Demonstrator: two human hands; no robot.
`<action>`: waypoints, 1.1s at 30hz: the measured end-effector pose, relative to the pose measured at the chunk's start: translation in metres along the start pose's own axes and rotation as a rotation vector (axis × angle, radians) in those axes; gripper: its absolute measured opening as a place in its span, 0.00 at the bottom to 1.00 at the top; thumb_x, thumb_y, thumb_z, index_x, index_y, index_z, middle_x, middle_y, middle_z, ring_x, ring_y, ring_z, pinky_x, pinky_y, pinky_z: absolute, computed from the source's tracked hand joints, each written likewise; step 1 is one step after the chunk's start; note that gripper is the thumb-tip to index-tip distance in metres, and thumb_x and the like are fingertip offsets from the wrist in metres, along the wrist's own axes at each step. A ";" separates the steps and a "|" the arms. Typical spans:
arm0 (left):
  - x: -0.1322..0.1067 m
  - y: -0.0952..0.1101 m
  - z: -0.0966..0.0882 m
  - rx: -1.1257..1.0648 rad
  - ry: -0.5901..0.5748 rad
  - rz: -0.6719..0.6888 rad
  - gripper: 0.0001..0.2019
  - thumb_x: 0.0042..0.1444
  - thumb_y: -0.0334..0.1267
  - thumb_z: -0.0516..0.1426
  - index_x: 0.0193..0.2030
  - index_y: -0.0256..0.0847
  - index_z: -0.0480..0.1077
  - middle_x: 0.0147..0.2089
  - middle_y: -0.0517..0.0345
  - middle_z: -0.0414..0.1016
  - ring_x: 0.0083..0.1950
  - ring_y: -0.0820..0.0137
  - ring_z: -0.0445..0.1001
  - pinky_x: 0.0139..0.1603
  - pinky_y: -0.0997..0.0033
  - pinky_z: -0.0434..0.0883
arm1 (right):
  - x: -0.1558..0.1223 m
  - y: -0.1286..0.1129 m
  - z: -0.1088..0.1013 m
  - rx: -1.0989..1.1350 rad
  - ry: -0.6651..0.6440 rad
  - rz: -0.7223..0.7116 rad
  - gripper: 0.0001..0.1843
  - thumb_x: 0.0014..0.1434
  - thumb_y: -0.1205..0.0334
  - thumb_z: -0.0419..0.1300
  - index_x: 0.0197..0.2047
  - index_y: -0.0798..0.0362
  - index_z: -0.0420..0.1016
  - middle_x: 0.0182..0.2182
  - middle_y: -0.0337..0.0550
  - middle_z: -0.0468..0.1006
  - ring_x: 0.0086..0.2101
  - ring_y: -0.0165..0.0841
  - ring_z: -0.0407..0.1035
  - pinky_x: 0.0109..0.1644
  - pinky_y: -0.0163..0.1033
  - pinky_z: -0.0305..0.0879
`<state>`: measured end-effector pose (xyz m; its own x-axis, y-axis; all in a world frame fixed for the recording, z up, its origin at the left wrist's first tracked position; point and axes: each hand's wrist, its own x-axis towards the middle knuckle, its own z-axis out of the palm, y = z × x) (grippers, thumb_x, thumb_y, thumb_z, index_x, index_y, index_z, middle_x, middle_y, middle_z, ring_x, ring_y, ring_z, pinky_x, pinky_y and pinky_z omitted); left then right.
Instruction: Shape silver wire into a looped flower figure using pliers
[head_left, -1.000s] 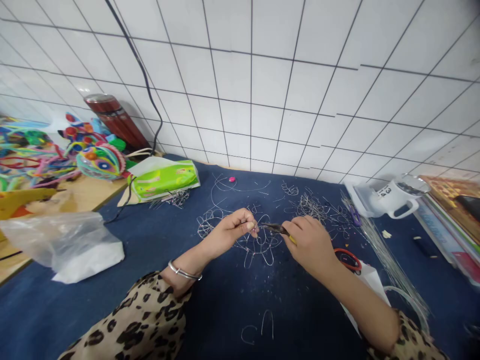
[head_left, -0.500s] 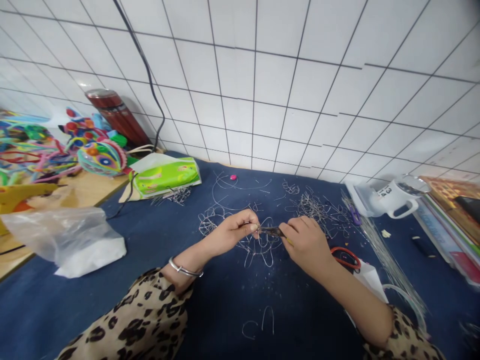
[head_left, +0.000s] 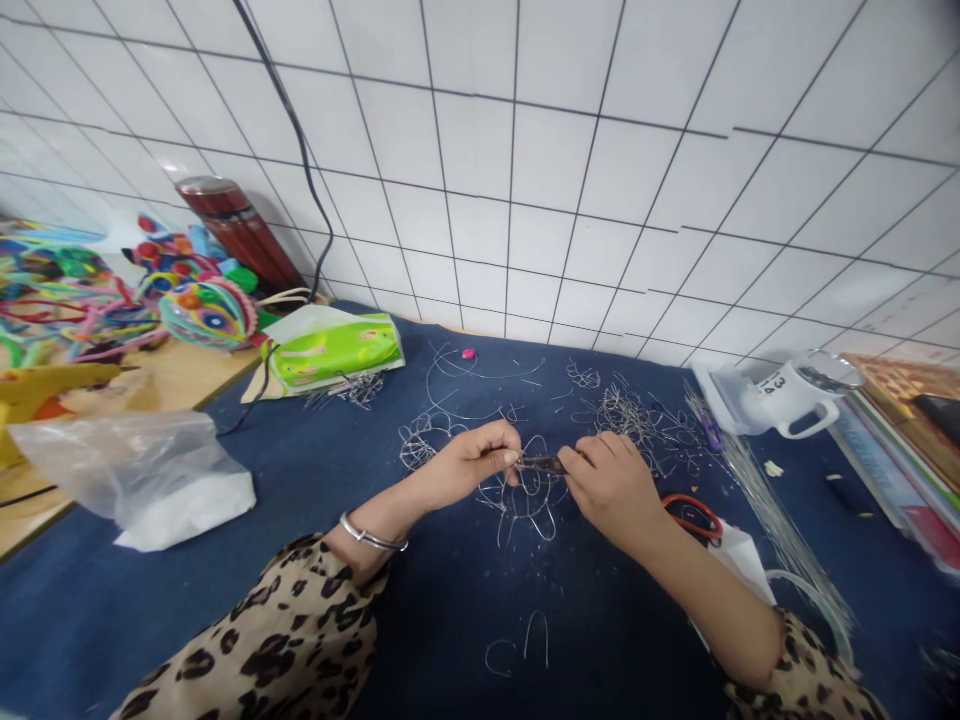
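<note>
My left hand (head_left: 469, 462) pinches a thin silver wire piece at its fingertips, over the blue cloth (head_left: 315, 480). My right hand (head_left: 611, 483) grips small pliers (head_left: 541, 464) whose jaws meet the wire at the left fingertips. Under both hands lies a looped wire shape (head_left: 525, 500). More bent wire pieces (head_left: 637, 420) are scattered behind the right hand, and two small bent wires (head_left: 517, 645) lie near me.
Red-handled scissors (head_left: 694, 515) lie right of my right hand. A white mug (head_left: 795, 398), a green tissue pack (head_left: 334, 352), a clear plastic bag (head_left: 127, 470), a bundle of straight wires (head_left: 780, 520) and colourful craft pieces (head_left: 202, 312) ring the work area. A tiled wall stands behind.
My hands have closed in slightly, the pliers now nearer the left fingertips. The view has shifted a little; nothing else moved.
</note>
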<state>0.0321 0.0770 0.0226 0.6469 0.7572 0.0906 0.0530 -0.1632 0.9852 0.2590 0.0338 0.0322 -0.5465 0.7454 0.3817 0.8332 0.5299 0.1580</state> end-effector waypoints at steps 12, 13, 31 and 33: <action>0.000 -0.003 0.001 -0.055 -0.031 -0.007 0.06 0.59 0.37 0.52 0.37 0.37 0.67 0.30 0.58 0.73 0.33 0.72 0.72 0.39 0.69 0.67 | 0.000 -0.001 0.005 0.059 -0.053 0.012 0.10 0.61 0.64 0.50 0.39 0.51 0.71 0.29 0.42 0.69 0.33 0.34 0.58 0.39 0.40 0.52; 0.000 -0.004 0.000 -0.064 -0.032 -0.007 0.06 0.59 0.37 0.52 0.37 0.37 0.67 0.30 0.58 0.73 0.33 0.72 0.72 0.39 0.69 0.67 | -0.001 -0.001 0.006 0.064 -0.059 0.015 0.10 0.61 0.64 0.50 0.39 0.51 0.71 0.28 0.42 0.69 0.33 0.34 0.58 0.39 0.39 0.52; 0.000 0.004 0.013 -0.285 0.088 -0.062 0.10 0.55 0.37 0.57 0.42 0.39 0.63 0.36 0.58 0.69 0.38 0.71 0.71 0.42 0.68 0.65 | -0.006 -0.005 0.015 0.321 -0.185 0.269 0.08 0.60 0.59 0.53 0.39 0.48 0.73 0.29 0.39 0.72 0.32 0.30 0.66 0.35 0.32 0.55; -0.001 0.006 0.017 -0.322 0.109 -0.059 0.14 0.52 0.35 0.60 0.44 0.40 0.61 0.39 0.58 0.68 0.40 0.70 0.70 0.42 0.68 0.65 | -0.006 -0.004 0.016 0.348 -0.174 0.291 0.10 0.60 0.58 0.52 0.41 0.48 0.73 0.29 0.40 0.73 0.33 0.30 0.67 0.35 0.32 0.56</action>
<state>0.0445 0.0647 0.0258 0.5640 0.8252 0.0300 -0.1662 0.0779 0.9830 0.2573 0.0339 0.0150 -0.3260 0.9235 0.2022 0.8920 0.3713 -0.2576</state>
